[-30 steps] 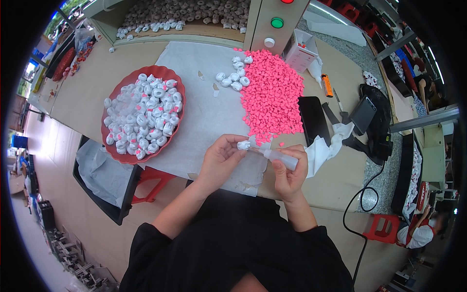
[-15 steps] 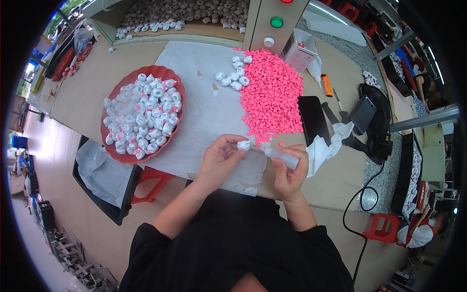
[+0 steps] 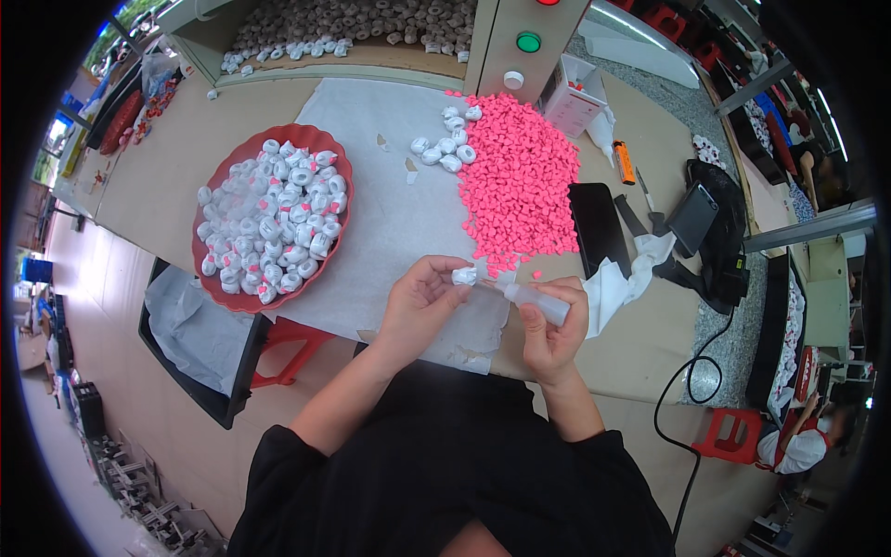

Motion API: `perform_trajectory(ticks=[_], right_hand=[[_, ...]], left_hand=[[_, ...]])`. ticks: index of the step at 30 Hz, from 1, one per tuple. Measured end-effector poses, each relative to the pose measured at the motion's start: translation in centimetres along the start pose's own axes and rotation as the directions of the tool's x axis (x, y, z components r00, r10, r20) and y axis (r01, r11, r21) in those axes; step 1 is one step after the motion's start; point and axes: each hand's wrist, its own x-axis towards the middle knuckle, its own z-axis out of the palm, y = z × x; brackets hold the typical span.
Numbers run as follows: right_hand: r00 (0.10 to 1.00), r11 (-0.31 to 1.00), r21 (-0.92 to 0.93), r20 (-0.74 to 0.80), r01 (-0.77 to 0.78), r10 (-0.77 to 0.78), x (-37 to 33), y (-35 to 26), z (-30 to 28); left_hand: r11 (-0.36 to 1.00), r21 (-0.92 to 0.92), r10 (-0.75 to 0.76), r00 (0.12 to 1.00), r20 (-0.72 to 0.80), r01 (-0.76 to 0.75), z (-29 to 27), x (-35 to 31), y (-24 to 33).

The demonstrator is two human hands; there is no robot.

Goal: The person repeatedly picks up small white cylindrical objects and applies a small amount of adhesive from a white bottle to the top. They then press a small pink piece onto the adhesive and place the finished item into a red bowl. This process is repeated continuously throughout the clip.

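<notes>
Between the fingertips of my left hand point(image 3: 422, 302) is a small white rounded piece point(image 3: 464, 276). My right hand point(image 3: 555, 330) is wrapped round a translucent squeeze bottle point(image 3: 538, 303), its thin nozzle pointing left at the white piece; whether the tip touches it I cannot tell. Just beyond both hands spreads a heap of small pink pieces point(image 3: 520, 176). Several loose white pieces point(image 3: 450, 147) lie along the heap's left side. To the left, a red scalloped bowl point(image 3: 345, 158) holds many white pieces, some with pink bits on them.
White paper point(image 3: 371, 223) covers the table's middle. At right lie a black phone point(image 3: 599, 227), crumpled tissue point(image 3: 608, 292), an orange lighter point(image 3: 623, 162), a knife point(image 3: 643, 186) and a black bag point(image 3: 724, 204). A shelf unit point(image 3: 371, 72) stands behind; a black crate point(image 3: 237, 404) sits lower left.
Almost nothing differs. Both hands, the white piece and the bottle stay in nearly the same place.
</notes>
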Motion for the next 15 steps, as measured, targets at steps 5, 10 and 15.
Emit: perform_trajectory(ticks=[5, 10, 15], right_hand=[[0.889, 0.660, 0.703, -0.089, -0.264, 0.450, 1.3, -0.1, -0.6], [0.775, 0.504, 0.752, 0.013, -0.424, 0.632, 1.9, -0.3, -3.7], [0.818, 0.712, 0.473, 0.032, -0.518, 0.574, 2.0, 0.7, -6.2]], left_hand=[[1.000, 0.012, 0.006, 1.000, 0.011, -0.006, 0.1, 0.0, -0.2], [0.981, 0.186, 0.030, 0.992, 0.123, -0.053, 1.0, -0.5, -0.3], [0.957, 0.238, -0.247, 0.893, 0.376, 0.165, 2.4, -2.3, 0.0]])
